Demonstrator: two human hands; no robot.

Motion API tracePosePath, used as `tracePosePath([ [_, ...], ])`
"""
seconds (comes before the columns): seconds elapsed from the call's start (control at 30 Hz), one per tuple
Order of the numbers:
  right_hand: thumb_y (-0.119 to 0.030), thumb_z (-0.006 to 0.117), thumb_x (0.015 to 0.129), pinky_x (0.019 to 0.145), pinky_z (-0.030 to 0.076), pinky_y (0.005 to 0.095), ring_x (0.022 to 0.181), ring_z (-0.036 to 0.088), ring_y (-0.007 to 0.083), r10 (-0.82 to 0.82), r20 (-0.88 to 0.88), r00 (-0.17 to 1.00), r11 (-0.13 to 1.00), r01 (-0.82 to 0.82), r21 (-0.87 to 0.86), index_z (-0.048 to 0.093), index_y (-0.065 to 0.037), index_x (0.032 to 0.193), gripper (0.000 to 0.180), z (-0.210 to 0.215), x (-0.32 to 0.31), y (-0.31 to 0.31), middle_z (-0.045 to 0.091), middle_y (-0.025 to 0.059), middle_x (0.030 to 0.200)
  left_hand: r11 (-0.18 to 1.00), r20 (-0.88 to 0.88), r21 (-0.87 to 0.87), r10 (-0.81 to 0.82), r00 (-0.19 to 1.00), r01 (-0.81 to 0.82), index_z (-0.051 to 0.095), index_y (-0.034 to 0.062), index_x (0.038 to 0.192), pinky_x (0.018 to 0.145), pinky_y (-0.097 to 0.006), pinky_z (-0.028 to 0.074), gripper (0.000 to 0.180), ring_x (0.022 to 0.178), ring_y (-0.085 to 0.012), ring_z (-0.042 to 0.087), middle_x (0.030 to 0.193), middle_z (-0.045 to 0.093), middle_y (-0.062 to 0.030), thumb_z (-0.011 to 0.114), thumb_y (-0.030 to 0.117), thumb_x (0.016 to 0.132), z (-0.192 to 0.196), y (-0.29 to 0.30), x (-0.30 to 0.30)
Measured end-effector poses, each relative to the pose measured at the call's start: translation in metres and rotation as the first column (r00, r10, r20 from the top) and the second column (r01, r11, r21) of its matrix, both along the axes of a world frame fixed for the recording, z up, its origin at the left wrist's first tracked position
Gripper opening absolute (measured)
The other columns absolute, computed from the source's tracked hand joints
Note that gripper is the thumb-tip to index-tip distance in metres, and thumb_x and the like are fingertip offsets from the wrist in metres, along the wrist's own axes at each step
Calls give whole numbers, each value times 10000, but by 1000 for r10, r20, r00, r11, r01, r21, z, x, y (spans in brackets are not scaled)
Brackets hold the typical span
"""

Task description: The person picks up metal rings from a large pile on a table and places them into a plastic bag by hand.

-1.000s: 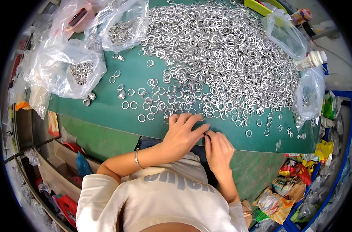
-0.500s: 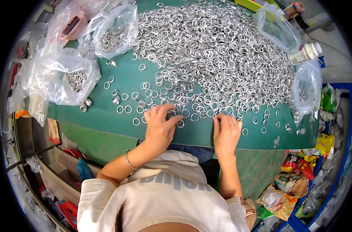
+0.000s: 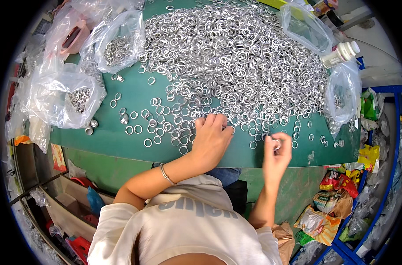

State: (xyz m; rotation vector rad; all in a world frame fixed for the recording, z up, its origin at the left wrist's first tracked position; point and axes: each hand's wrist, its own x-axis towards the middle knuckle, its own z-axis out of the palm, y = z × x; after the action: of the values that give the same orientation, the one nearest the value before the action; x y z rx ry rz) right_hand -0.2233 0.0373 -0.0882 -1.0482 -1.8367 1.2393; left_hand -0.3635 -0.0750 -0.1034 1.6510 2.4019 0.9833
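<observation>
A large heap of silver-coloured metal rings (image 3: 236,57) covers much of the green tabletop (image 3: 121,150), with loose rings spread along its near edge. My left hand (image 3: 212,143) is at that near edge, its fingers curled down among the rings. The fingertips are partly hidden, and what they pinch cannot be made out. Farther right, close to the table's front edge, my right hand (image 3: 277,159) has its fingers closed around a single ring (image 3: 275,144), which shows between thumb and fingers.
Clear plastic bags (image 3: 59,99) holding rings lie at the left, near a pink basket (image 3: 76,37). To the right are another clear bag (image 3: 342,95) and a white bottle (image 3: 341,54). Snack packets (image 3: 316,223) sit beside a blue metal frame (image 3: 386,212) below the table's right end.
My right hand has moved right and toward the table's front edge, now with a ring in its fingers. My left hand has shifted right along the heap's edge. The whole view has shifted slightly.
</observation>
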Motion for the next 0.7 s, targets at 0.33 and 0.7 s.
tracePosePath([
  [0.33, -103, 533, 898, 462, 360, 240, 554, 449, 103, 165, -374, 913, 877, -309, -368, 539, -15, 890, 89, 3, 15, 14, 492, 26, 671, 960, 952, 275, -263, 157, -54, 527, 16, 921, 649, -230, 457, 101, 767, -137, 586, 995, 604, -151, 554, -31, 836, 22, -22, -12],
  [0.7, -114, 467, 933, 449, 284, 206, 499, 356, 84, 68, -4, 998, 995, -68, -73, 486, -53, 833, 119, 0, 7, 20, 472, 47, 697, 961, 973, 213, -193, 123, -176, 576, 14, 1029, 635, -258, 445, 199, 714, -152, 528, 918, 575, -87, 551, 35, 832, 10, -14, -11],
])
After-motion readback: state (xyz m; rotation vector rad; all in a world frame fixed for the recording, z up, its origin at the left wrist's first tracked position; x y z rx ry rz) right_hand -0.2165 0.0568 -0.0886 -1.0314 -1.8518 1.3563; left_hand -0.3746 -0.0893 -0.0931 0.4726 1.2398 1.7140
